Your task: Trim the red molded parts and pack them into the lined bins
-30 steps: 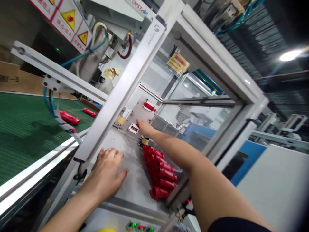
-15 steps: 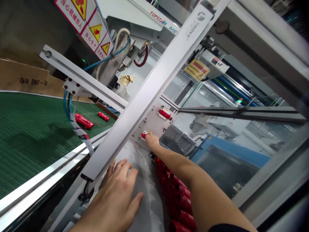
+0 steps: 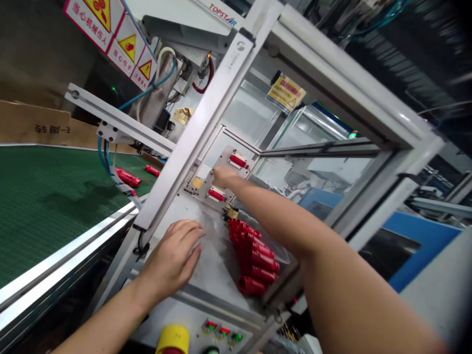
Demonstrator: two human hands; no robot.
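My right hand [image 3: 223, 177] reaches into the framed machine, over the metal plate [image 3: 225, 158] and between its two white holders. One red tubular part [image 3: 216, 195] lies in the near holder, and another red tubular part [image 3: 238, 161] lies in the far one. The fingers of this hand are small and mostly hidden, so their grip is unclear. My left hand [image 3: 176, 253] hovers over the grey worktop [image 3: 210, 260], holding nothing, its fingers loosely bent and the thumb apart. To its right, a pile of red tubular parts [image 3: 258, 258] rests on the worktop.
A slanted aluminium post [image 3: 199, 128] stands between the worktop and the green conveyor belt [image 3: 47, 196], which carries red parts [image 3: 128, 177]. At the front edge are a yellow-collared button [image 3: 173, 339] and lit switches [image 3: 223, 332]. Clear panels enclose the far side.
My right hand has come off the near holder and shifted toward the far one, leaving the red part uncovered there. My left hand's fingers have drawn in. The view has tilted, showing the front buttons.
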